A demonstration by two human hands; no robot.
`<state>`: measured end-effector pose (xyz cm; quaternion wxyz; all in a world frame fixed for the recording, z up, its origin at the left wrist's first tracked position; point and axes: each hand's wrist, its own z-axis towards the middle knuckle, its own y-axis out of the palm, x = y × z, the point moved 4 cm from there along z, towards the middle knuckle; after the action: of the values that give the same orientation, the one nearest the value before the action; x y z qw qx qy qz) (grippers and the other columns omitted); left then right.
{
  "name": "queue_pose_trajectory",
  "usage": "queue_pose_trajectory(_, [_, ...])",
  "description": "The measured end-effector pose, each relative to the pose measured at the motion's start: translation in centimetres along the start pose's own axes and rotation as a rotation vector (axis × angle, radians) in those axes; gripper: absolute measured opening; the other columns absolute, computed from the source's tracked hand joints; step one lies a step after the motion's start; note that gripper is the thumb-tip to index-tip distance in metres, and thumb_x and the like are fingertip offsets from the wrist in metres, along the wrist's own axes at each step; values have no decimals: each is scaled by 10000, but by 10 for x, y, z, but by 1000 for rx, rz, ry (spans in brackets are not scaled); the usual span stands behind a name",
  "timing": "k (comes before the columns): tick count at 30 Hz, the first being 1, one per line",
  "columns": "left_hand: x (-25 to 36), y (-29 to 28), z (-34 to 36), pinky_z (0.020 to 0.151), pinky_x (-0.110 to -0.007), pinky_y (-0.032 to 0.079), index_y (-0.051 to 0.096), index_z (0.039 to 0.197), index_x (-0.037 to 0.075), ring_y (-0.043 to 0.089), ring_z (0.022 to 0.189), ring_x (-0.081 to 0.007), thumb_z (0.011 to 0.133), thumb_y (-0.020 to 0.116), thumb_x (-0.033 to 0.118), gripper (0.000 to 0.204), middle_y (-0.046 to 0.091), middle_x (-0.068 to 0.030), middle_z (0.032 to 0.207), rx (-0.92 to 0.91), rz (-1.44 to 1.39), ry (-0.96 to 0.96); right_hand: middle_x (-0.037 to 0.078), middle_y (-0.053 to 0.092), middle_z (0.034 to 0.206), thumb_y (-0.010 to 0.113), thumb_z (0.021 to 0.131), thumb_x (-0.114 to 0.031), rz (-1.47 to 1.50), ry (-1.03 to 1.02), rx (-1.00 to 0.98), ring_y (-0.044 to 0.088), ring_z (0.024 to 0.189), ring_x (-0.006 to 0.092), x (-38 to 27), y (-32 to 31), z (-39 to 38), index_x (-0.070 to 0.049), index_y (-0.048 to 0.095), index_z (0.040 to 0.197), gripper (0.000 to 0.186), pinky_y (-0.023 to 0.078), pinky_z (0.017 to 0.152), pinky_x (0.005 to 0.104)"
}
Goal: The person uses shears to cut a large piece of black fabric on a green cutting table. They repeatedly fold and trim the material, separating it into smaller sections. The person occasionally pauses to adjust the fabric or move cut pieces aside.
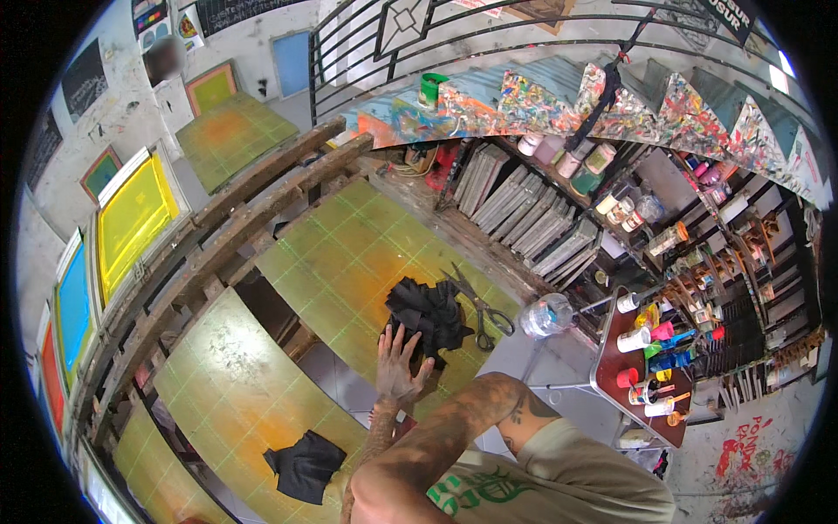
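Observation:
My left hand (401,367) lies with its fingers spread on the near edge of a crumpled pile of black cloth (426,314). That cloth rests on a yellow-green board (327,231) marked with light grid lines. Beside it on the right lies a pair of scissors (482,313) with dark handles. Another folded piece of black cloth (305,467) sits on the nearer board (231,375). My right arm (454,428) is bent across the front of my body. Its hand does not show.
Wooden rails (218,205) run along the boards' left side, with coloured screen frames (138,225) beyond. At right stand a clear plastic jug (547,316) and a small table (608,371) holding paint containers. Shelves of stacked frames (524,214) lie under the paint-splashed stairs (541,100).

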<state>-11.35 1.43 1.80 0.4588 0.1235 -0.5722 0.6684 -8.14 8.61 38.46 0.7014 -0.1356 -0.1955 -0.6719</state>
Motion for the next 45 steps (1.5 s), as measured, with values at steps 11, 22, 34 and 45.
queue_pose_trajectory(11, [-1, -8, 1, 1191, -549, 190, 557, 1358, 118, 236, 1459, -418, 907, 609, 518, 605, 364, -190, 1520, -2, 32, -31, 59, 699, 701, 515, 852, 90, 42, -31, -1, 738, 719, 207, 0, -1, 4, -114, 632, 690, 285, 180, 1235, 354])
queue_pose_trajectory(22, [-2, -17, 0, 1197, -541, 186, 554, 1363, 120, 228, 1464, -419, 912, 605, 514, 600, 356, -198, 1526, 0, 39, -44, 72, 714, 724, 510, 854, 97, 87, -71, 17, 741, 728, 223, -1, -6, 6, -109, 649, 707, 288, 168, 1242, 361])
queue_pose_trajectory(34, [58, -118, 35, 1161, -428, 296, 419, 1465, 16, 368, 1429, -270, 1024, 538, 248, 513, 431, -174, 1511, 380, -979, -265, 65, 663, 749, 659, 875, -413, -75, 723, -803, 708, 813, 242, -17, -86, -66, -11, 660, 857, 402, 485, 909, 499])
queue_pose_trajectory(45, [138, -186, 49, 1014, -370, 476, 564, 1334, -41, 608, 1179, -245, 974, 621, 148, 410, 631, -189, 1290, 77, -1296, -80, 59, 592, 640, 643, 851, -392, -221, 765, -800, 697, 733, 237, -26, -116, -94, -9, 648, 833, 384, 389, 1071, 575])
